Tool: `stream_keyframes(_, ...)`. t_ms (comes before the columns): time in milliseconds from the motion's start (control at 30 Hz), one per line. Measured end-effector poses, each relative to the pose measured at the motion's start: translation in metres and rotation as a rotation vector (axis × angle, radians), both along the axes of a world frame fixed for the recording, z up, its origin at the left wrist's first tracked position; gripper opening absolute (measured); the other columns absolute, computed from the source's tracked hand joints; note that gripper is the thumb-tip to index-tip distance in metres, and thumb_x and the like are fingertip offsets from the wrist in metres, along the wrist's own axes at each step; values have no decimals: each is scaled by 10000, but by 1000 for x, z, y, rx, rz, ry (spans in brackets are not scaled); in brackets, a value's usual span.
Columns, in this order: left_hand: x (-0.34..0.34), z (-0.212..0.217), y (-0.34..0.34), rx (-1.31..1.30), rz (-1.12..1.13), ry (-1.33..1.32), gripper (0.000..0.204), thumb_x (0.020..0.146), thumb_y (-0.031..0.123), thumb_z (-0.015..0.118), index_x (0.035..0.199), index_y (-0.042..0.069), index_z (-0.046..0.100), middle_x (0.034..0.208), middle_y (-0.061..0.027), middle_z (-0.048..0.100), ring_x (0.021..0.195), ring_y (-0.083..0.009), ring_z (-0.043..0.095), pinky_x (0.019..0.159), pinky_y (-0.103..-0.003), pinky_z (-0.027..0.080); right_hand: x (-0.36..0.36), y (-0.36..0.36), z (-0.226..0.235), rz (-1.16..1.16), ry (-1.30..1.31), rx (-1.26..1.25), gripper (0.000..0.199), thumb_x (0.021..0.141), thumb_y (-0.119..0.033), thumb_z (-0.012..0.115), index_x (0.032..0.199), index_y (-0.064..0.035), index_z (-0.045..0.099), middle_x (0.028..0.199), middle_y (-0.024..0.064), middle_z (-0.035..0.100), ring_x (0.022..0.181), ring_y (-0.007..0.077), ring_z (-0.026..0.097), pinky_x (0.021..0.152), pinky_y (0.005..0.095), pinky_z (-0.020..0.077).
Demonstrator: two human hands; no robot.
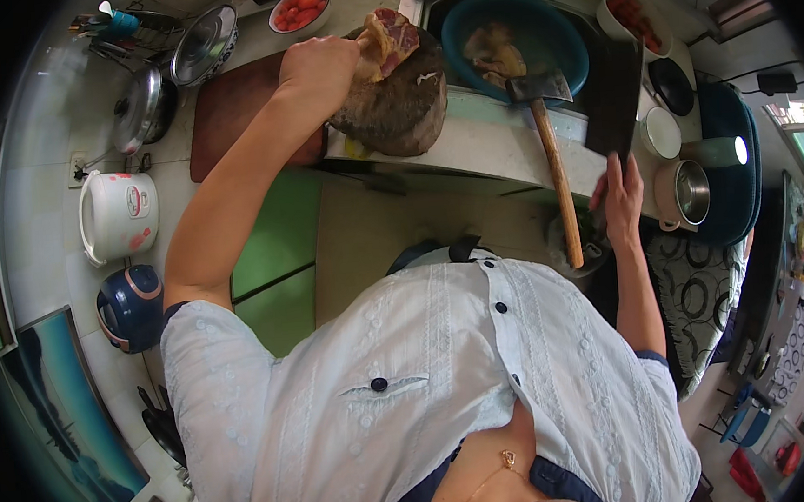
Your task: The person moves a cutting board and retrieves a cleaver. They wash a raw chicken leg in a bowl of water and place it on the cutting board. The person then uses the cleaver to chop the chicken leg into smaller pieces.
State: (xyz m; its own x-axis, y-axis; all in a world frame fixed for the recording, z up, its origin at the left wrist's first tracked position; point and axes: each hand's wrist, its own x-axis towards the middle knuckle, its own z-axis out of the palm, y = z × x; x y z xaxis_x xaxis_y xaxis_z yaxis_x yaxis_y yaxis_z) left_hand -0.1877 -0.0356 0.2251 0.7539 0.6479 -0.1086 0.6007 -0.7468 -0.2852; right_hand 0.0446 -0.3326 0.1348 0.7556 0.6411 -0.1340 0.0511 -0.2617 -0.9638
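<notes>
My left hand (319, 70) grips a piece of raw meat with yellowish skin (393, 42) on top of a round wooden chopping block (402, 111). Off to the right, my right hand (620, 200) is raised with a dark, broad-bladed cleaver (616, 105), its handle hidden behind the fingers. Between the two hands lies an axe (552, 156), its head by the basin's rim and its wooden handle sticking out past the counter edge. Behind it, a blue-green basin (574, 38) in the sink holds more pale meat (493, 53).
A brown cutting board (216, 124) lies left of the block. Farther back stands a bowl of red pieces (299, 9). Lidded pots (143, 110) and a white rice cooker (120, 215) are at the left. Bowls (660, 132) and a metal pot (692, 192) line the right side.
</notes>
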Motion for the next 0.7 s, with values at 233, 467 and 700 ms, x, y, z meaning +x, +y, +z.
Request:
stream_keyframes(233,3,7,-10,54,-65,-42,109,715,67,522,780,46,607,800,-147,624,760,-304,619,635,-383,500,-60,100,79,557,-448,30,136,853,-164,484,853,-36,435,580,126,538,517,304,525,489,378,399)
stream_keyframes(467,-4,-9,-9,52,-57,-139,101,707,82,527,766,40,598,792,-164,615,756,-308,612,606,-399,490,-85,155,75,719,-830,-96,130,793,-68,425,876,30,400,675,223,570,646,407,559,577,478,436)
stream_keyframes(700,-33,-45,33,-266,84,-290,252,686,187,617,895,52,582,754,-132,601,721,-245,607,581,-352,482,-100,154,85,806,-1068,-187,144,751,-39,458,875,23,418,677,206,591,630,353,599,543,425,471)
